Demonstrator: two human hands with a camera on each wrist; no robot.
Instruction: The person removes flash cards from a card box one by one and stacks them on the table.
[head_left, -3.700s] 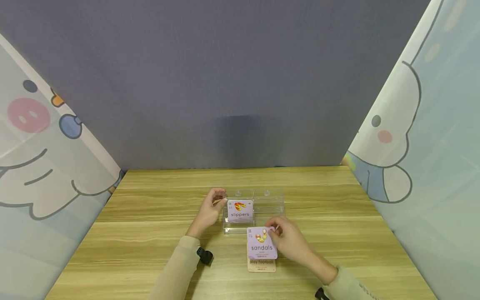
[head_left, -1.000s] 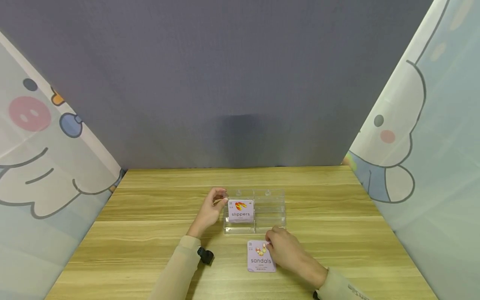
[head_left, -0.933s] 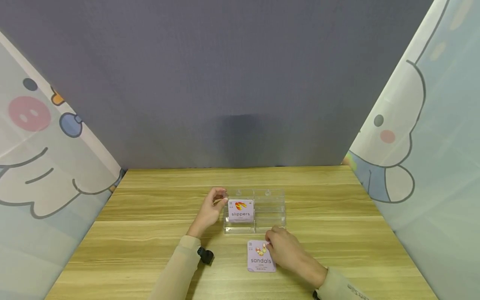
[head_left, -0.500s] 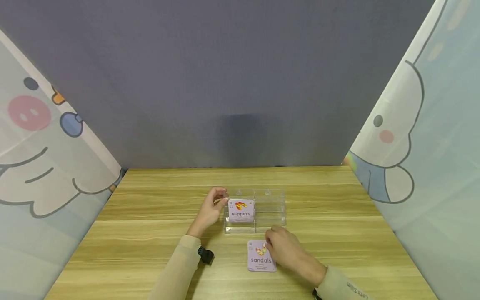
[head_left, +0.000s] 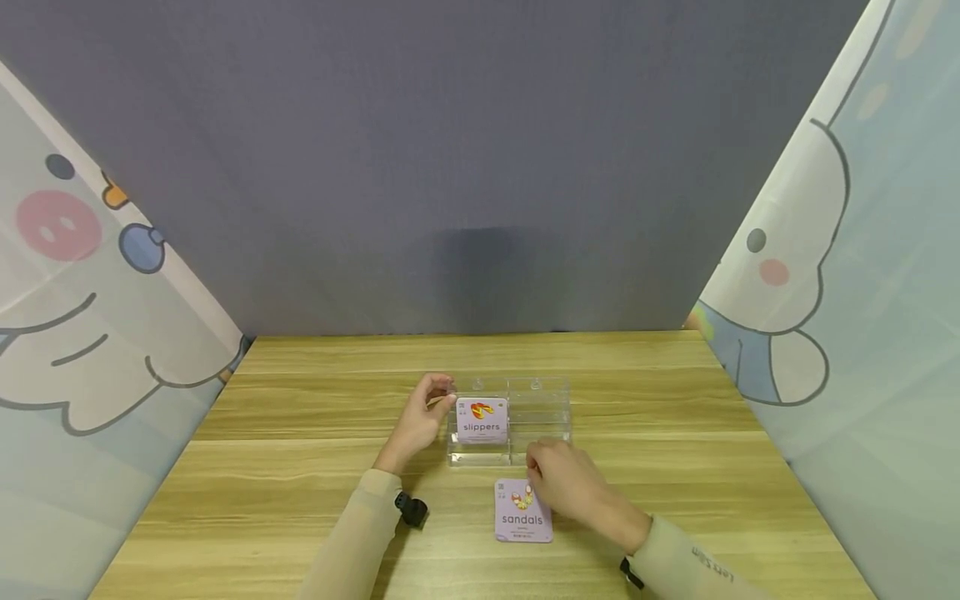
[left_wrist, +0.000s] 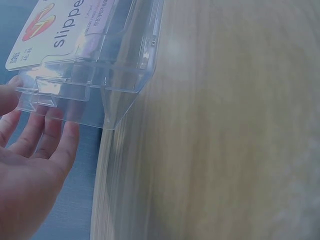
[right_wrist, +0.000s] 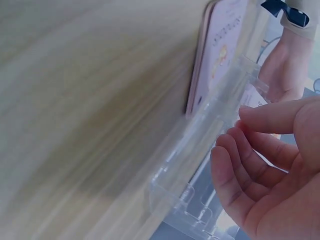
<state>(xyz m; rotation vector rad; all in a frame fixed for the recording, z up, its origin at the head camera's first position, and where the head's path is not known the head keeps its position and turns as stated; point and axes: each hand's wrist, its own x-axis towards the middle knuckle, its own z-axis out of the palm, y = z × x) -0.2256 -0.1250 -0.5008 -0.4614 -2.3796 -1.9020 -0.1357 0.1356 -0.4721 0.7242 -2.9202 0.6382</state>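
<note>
My left hand (head_left: 418, 422) holds the left side of a clear plastic card rack (head_left: 538, 407); the left wrist view shows the thumb in front and the fingers behind. A lilac "slippers" card (head_left: 482, 414) leans in the rack's left column. In front of the rack, a lilac "sandals" card (head_left: 521, 522) lies on the table, and the right wrist view shows it topping a thin stack (right_wrist: 217, 55). My right hand (head_left: 568, 482) hovers by the upper right corner of the stack. Its fingers are loosely bent, with nothing visible between them, apart from the cards.
The wooden table (head_left: 300, 467) ends at a dark grey partition (head_left: 480, 167) behind the rack. Cartoon-printed curtains (head_left: 67, 333) hang on both sides. A black device (head_left: 410, 509) is strapped to the left wrist.
The "sandals" card, earlier held up by my right hand, now lies on the other cards. The right hand has just come off it, rising slightly toward the rack. The left hand keeps its place.
</note>
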